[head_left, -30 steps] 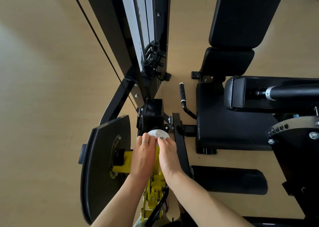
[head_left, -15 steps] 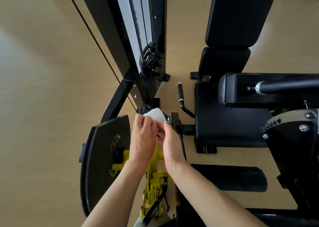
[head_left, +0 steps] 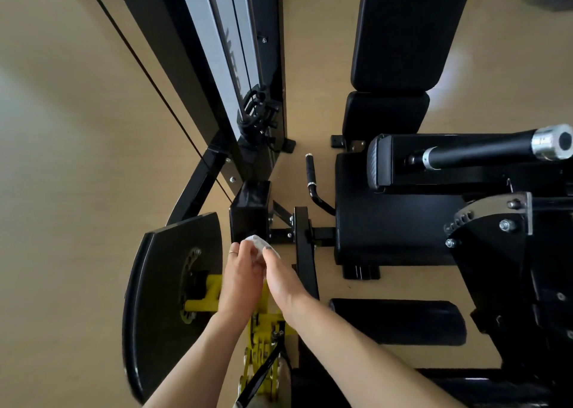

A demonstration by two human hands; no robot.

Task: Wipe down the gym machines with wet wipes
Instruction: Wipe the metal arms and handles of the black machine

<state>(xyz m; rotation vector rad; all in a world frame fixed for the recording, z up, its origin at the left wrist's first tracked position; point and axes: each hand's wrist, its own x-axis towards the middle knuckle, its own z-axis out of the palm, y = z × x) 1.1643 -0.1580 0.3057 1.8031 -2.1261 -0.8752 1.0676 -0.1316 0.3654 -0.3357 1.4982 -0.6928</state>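
A small white wet wipe (head_left: pixel 256 244) is bunched between my two hands, just in front of a black box-shaped part (head_left: pixel 250 212) of the gym machine. My left hand (head_left: pixel 242 277) holds the wipe from the left, with a ring on one finger. From the right, my right hand (head_left: pixel 280 279) pinches the same wipe with its thumb and fingertips. Most of the wipe is hidden by my fingers. Below my hands runs the machine's yellow lever mechanism (head_left: pixel 263 330), beside a black curved plate (head_left: pixel 173 289).
A black padded seat (head_left: pixel 390 231) and backrest (head_left: pixel 406 32) stand at the right, with a padded roller arm (head_left: pixel 477 156) above the seat. The weight-stack tower (head_left: pixel 229 66) rises at the back. A black footrest pad (head_left: pixel 400 320) lies lower right. Tan floor (head_left: pixel 71 159) spreads on the left.
Both hands with the wipe went forward over the black box half a second ago and have come back to its near edge. The wipe is more bunched up now.
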